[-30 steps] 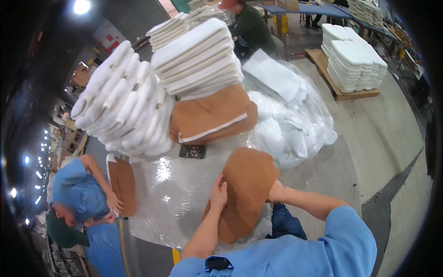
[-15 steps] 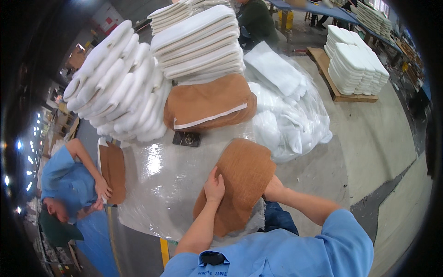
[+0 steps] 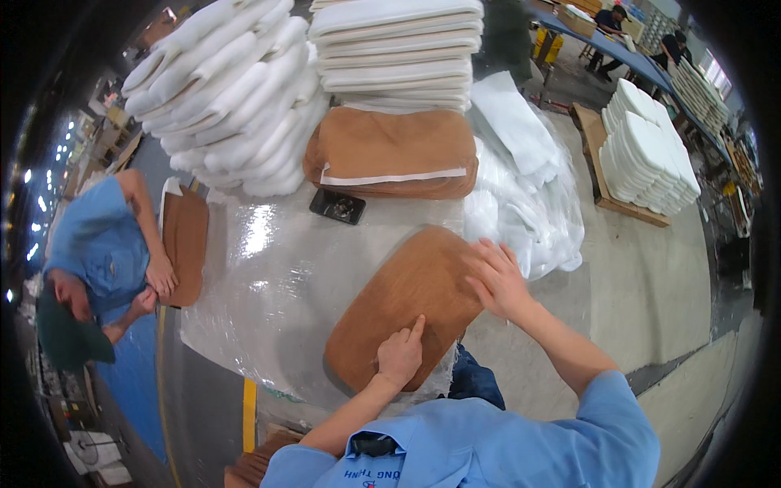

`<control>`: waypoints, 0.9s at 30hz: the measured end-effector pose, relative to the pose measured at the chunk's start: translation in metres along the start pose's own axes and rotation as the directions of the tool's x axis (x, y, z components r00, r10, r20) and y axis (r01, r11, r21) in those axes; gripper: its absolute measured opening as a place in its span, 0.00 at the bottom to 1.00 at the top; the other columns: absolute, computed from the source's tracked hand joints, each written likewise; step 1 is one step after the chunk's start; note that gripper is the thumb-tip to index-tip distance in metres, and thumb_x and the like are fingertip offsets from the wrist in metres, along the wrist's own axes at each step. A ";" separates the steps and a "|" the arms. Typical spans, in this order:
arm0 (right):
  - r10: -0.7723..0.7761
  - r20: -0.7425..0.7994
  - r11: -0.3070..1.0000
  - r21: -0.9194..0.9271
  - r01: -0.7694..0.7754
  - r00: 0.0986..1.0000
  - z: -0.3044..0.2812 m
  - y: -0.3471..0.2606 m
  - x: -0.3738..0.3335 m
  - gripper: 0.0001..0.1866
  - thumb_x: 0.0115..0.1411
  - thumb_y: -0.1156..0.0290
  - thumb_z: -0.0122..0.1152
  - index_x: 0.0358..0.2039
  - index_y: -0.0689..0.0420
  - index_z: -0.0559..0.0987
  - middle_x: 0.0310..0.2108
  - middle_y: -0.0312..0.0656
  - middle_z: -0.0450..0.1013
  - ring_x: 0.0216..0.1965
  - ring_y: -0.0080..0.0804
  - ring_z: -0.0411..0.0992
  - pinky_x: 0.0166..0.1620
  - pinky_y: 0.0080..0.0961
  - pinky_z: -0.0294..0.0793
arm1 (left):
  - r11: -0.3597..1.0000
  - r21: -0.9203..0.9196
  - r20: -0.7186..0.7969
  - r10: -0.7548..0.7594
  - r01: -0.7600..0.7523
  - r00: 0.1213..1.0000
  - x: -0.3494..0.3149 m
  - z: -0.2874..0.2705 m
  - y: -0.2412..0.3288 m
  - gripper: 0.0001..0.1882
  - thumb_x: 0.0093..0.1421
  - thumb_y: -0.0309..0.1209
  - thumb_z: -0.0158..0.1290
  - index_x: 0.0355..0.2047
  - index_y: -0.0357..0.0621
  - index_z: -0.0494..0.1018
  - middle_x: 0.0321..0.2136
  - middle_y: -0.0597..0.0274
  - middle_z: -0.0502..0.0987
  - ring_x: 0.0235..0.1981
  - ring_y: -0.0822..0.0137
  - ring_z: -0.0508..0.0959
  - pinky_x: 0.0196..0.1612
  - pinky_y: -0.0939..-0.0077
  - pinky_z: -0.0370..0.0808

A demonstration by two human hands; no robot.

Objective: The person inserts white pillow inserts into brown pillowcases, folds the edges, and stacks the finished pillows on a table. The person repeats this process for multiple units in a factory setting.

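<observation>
A brown fabric-covered cushion (image 3: 390,281) lies at a slant on the plastic-covered table (image 3: 268,325) in front of me. My left hand (image 3: 401,356) rests on its near part, index finger stretched out against the fabric and the other fingers curled, holding nothing. At the cushion's right edge, my right hand (image 3: 498,281) touches the cloth with its fingers spread. The cushion's underside is hidden.
Brown cushions with a white strip (image 3: 390,150) sit behind a black phone (image 3: 338,206). White padding stacks (image 3: 399,49) and a plastic bag of white material (image 3: 529,195) stand beyond. At left, a co-worker (image 3: 106,252) handles another brown cushion (image 3: 185,244).
My right hand has come out from the cushion's right side onto its edge. My left hand has shifted right, its index finger now extended. The brown cover looks smoother and fuller.
</observation>
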State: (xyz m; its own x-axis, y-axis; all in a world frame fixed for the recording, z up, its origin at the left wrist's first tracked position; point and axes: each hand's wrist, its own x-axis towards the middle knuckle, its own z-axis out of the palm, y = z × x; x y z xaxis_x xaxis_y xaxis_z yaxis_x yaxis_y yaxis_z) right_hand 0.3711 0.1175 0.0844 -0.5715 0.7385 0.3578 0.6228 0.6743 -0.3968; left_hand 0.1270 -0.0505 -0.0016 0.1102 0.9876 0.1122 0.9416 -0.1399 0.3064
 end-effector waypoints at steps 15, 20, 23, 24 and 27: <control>0.002 0.283 0.968 -0.242 0.069 0.959 0.108 -0.004 0.065 0.43 0.69 0.39 0.55 0.75 0.53 0.64 0.78 0.51 0.53 0.79 0.61 0.45 0.74 0.75 0.44 | 0.995 -0.091 0.018 0.041 -0.040 0.999 -0.023 0.001 0.003 0.20 0.64 0.34 0.56 0.58 0.58 0.79 0.30 0.64 0.77 0.32 0.60 0.82 0.35 0.60 0.80; -0.055 0.333 0.940 -0.301 0.162 0.941 0.113 -0.033 0.038 0.44 0.70 0.36 0.48 0.78 0.51 0.60 0.81 0.49 0.48 0.80 0.60 0.40 0.75 0.74 0.39 | 0.997 -0.051 -0.059 0.052 -0.055 0.997 -0.022 0.001 0.003 0.21 0.61 0.35 0.59 0.56 0.57 0.80 0.28 0.64 0.76 0.30 0.59 0.81 0.35 0.59 0.81; -0.121 0.378 0.941 -0.252 0.228 0.918 0.122 -0.060 0.011 0.43 0.72 0.36 0.46 0.79 0.46 0.58 0.82 0.48 0.45 0.81 0.60 0.39 0.76 0.73 0.36 | 0.997 -0.073 -0.074 -0.006 0.000 0.997 -0.022 -0.001 0.007 0.19 0.64 0.34 0.57 0.55 0.56 0.80 0.29 0.62 0.78 0.31 0.56 0.82 0.37 0.57 0.81; -0.144 0.389 0.942 -0.228 0.246 0.910 0.123 -0.064 0.004 0.42 0.72 0.36 0.46 0.79 0.44 0.58 0.82 0.47 0.45 0.81 0.60 0.39 0.76 0.73 0.36 | 0.993 -0.118 -0.113 -0.028 0.014 0.993 -0.022 -0.003 0.007 0.17 0.65 0.33 0.57 0.54 0.55 0.81 0.29 0.61 0.78 0.30 0.57 0.82 0.37 0.58 0.81; -0.178 0.464 0.960 -0.113 0.257 0.868 0.114 -0.061 -0.008 0.40 0.73 0.38 0.46 0.79 0.40 0.58 0.82 0.48 0.45 0.81 0.61 0.39 0.75 0.73 0.38 | 0.887 -0.444 -0.309 -0.284 0.127 0.908 -0.024 -0.019 0.019 0.11 0.69 0.33 0.56 0.49 0.52 0.82 0.28 0.61 0.76 0.29 0.61 0.81 0.34 0.62 0.79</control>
State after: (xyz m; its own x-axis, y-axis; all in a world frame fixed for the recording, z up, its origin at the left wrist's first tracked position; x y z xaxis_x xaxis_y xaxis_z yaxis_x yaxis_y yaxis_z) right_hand 0.2768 0.0699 0.0089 -0.8547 0.5191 -0.0111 0.5112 0.8376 -0.1928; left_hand 0.1360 -0.0781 0.0197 -0.2660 0.9139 0.3066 0.7082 -0.0304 0.7053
